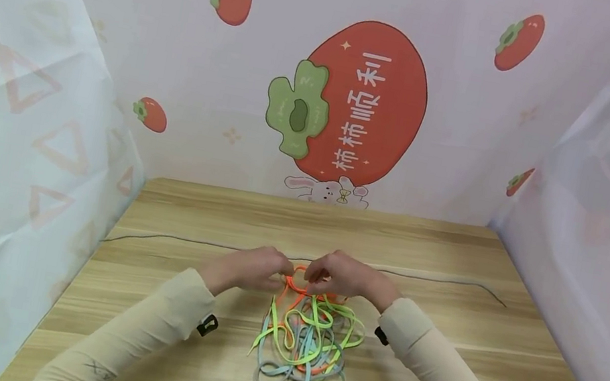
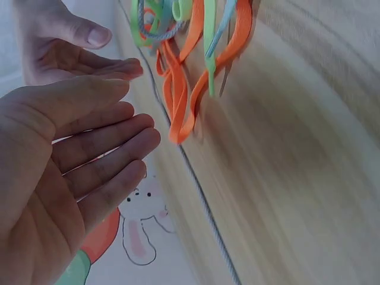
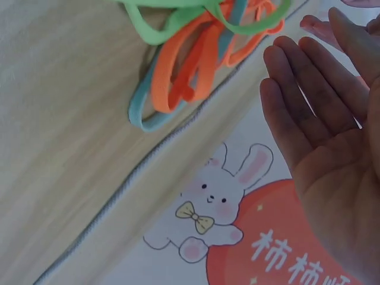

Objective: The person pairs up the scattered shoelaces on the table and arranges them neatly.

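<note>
A tangled pile of flat laces in neon yellow-green (image 1: 312,321), orange (image 2: 177,95) and grey-blue (image 1: 273,370) lies on the wooden table. Beyond it a thin grey cord (image 1: 424,278) stretches across the table from left to right. My left hand (image 1: 257,267) hovers at the pile's far left, fingers extended and slightly bent, holding nothing in the left wrist view. Facing it, my right hand (image 1: 342,275) hovers over the pile's far right side. The right wrist view shows its fingers (image 3: 309,101) relaxed and the palm bare. Between the hands an orange loop shows.
White printed sheets enclose the table: a back wall (image 1: 460,143) with a large red persimmon (image 1: 380,108) and a rabbit, and side walls (image 1: 11,152) at left and right. Bare wood (image 1: 169,303) extends on both sides of the pile.
</note>
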A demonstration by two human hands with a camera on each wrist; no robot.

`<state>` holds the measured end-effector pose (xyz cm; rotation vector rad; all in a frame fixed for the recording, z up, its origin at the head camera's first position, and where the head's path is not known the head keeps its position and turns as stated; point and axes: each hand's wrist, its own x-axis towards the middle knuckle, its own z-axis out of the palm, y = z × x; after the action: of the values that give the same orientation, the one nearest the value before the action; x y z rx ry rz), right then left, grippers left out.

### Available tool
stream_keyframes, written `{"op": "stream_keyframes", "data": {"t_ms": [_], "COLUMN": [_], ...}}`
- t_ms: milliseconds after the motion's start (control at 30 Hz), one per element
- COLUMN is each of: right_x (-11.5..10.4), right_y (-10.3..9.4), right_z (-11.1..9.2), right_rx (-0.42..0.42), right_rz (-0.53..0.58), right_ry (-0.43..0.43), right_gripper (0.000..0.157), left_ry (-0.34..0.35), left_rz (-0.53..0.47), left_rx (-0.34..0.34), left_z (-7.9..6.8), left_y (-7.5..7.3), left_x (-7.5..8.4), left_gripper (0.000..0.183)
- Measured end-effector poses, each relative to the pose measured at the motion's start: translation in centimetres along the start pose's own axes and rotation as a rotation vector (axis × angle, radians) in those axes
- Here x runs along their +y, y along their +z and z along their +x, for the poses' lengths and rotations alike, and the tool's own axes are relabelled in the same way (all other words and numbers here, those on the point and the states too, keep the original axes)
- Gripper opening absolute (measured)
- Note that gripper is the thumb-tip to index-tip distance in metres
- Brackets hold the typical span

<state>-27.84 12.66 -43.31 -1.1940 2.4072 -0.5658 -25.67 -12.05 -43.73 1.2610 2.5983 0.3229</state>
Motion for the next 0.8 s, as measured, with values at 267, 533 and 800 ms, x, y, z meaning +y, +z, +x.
{"op": "stream_keyframes", "data": {"t_ms": [267, 533, 800], "right_x": [-0.1, -0.1, 0.1], "right_y": [1.8, 2.8, 2.3], "right_z": [0.2, -0.3, -1.2], "right_rx": [-0.053, -0.092, -0.002], "right_rz": [-0.031, -0.022, 0.078], "right_ry": [0.074, 0.120, 0.016], "right_gripper": [0.014, 0.019, 0.013], "left_ry": [0.053, 0.088, 0.066], "left_rz": [-0.071, -0.116, -0.330], "left_rx": [0.042, 0.079, 0.086], "left_z": [1.0, 1.4, 1.7], "left_y": [1.4, 2.7, 3.5], "left_x": [0.9, 1.5, 1.9], "left_gripper": [0.010, 0.015, 0.012]}}
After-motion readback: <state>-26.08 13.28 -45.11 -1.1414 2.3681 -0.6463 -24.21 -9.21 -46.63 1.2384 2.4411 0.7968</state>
